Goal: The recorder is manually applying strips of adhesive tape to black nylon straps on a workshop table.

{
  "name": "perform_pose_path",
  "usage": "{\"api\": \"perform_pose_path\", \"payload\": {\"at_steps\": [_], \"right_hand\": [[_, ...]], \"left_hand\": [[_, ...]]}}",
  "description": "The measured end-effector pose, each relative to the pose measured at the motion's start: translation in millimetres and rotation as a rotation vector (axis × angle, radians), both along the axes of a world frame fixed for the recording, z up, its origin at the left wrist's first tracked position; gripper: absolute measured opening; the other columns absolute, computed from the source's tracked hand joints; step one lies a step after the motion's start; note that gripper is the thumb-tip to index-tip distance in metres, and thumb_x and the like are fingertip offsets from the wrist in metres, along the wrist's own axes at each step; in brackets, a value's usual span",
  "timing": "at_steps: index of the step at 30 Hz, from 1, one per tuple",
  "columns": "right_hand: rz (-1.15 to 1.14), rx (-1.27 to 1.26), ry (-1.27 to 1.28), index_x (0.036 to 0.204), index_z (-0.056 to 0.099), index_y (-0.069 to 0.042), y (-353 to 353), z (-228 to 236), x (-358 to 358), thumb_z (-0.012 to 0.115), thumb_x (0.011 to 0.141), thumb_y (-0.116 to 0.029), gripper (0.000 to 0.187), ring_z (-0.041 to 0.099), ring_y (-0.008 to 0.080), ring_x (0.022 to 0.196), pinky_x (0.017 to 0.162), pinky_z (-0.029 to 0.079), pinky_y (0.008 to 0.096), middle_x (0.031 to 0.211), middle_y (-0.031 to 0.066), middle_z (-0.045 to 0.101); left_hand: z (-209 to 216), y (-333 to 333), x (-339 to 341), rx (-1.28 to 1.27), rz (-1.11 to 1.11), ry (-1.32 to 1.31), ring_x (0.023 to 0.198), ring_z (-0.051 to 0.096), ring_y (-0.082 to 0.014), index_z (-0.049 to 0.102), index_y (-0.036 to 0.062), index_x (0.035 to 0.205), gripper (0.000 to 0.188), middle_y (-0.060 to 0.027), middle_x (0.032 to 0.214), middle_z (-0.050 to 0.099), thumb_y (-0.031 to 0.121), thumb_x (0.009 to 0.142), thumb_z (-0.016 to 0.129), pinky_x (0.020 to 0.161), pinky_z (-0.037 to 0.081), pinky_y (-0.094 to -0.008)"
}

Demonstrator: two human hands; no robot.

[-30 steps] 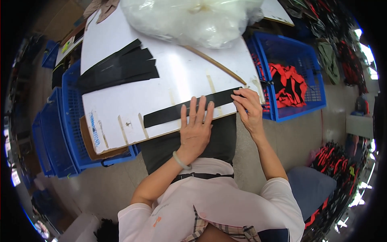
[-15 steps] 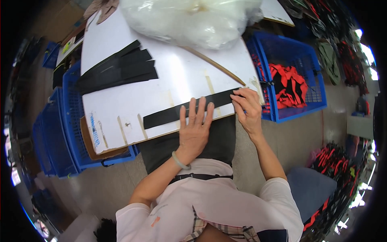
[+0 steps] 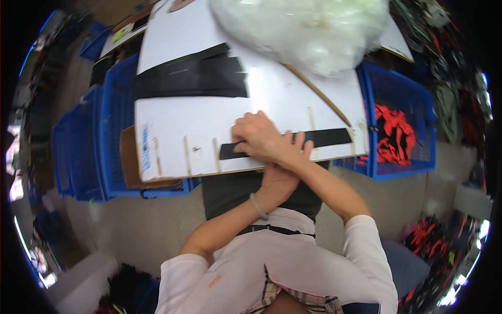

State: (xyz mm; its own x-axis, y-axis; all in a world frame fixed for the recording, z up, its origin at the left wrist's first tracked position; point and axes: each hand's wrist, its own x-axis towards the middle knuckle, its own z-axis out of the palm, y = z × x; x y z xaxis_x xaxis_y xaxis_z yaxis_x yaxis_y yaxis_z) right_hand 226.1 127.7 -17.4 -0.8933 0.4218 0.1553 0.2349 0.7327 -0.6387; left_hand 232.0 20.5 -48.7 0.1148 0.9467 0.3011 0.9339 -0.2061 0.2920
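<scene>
A long black strip [image 3: 329, 137], seemingly of fabric, lies along the near edge of the white table. My left hand [image 3: 282, 180] rests flat on its middle with fingers spread, partly hidden under my right forearm. Crossing over it, my right hand [image 3: 256, 137] is at the strip's left end, fingers curled and closed; whatever they grip, if anything, is hidden beneath them. Farther back on the left, several similar black strips [image 3: 193, 76] lie overlapped in a fanned pile.
A bulging clear plastic bag [image 3: 308, 31] covers the table's far side, with a thin wooden stick [image 3: 319, 95] beside it. A blue crate [image 3: 370, 125] with red and black pieces [image 3: 392, 133] stands at the right. More blue crates [image 3: 102, 152] stand at the left, one with a cardboard box [image 3: 128, 157].
My right hand has left the strip's right end and crossed over my left hand to its left end. My left hand stays flat on the strip. The whole view has shifted.
</scene>
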Motion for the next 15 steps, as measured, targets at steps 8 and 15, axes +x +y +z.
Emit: {"api": "perform_pose_path", "payload": {"at_steps": [8, 15], "right_hand": [[-0.145, -0.013, 0.058, 0.064, 0.066, -0.014, -8, -14, -14, 0.078, 0.063, -0.018, 0.013, 0.055, 0.0188, 0.076, 0.077, 0.038, 0.0335, 0.067, -0.0014, 0.060], [-0.104, -0.231, 0.151, 0.071, 0.067, -0.009, -7, -3, -14, 0.078, 0.069, -0.019, 0.015, 0.060, 0.0184, 0.078, 0.078, 0.043, 0.0337, 0.070, 0.0012, 0.063]], "left_hand": [[4, 1, -8, -0.026, -0.020, 0.082, 0.141, 0.029, -0.0403, 0.041, 0.0106, 0.144, 0.055, -0.0168, 0.150, 0.035, 0.022, 0.091, 0.049, 0.113, 0.021, -0.0536], [6, -3, -16, -0.001, -0.026, 0.031, 0.137, 0.035, -0.0389, 0.048, 0.0093, 0.139, 0.052, -0.0176, 0.145, 0.042, 0.023, 0.089, 0.052, 0.112, 0.022, -0.0528]]}}
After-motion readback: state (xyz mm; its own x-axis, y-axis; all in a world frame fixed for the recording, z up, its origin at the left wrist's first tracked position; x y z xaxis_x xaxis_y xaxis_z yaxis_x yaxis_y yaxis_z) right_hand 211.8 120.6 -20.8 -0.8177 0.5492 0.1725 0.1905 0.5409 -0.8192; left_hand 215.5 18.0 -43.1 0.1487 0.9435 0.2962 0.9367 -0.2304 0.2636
